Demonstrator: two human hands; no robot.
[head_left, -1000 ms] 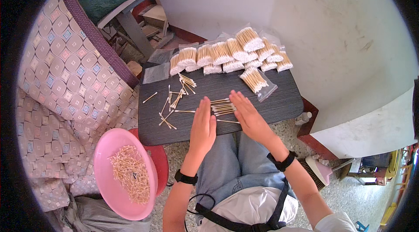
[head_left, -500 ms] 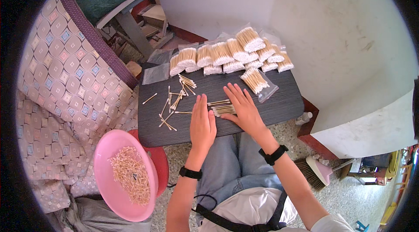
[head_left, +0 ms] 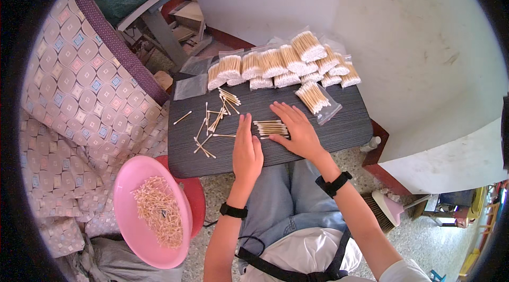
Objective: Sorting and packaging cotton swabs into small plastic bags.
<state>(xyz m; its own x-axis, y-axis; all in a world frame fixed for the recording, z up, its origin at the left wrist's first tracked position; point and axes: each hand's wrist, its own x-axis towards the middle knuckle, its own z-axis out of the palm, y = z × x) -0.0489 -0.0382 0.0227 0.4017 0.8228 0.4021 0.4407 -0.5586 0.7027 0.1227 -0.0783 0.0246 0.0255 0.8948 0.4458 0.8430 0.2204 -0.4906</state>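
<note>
Swabs with white cotton tips and pale wooden sticks (head_left: 214, 117) lie loose on the left of the dark, wood-grained tabletop (head_left: 342, 136). Next comes the left hand (head_left: 247, 152), fingers straight and together, gripping nothing, just left of the neat row of parallel swabs (head_left: 271, 127). The right hand (head_left: 299, 132) is spread at the row's right ends, thumb at its near edge, nothing grasped. Far right lies a clear plastic bag of swabs (head_left: 314, 99).

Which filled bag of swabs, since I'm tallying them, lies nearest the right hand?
The swab bag lying singly, right of centre; the other filled bags are bunched together farther back, farther from the right hand.
</note>
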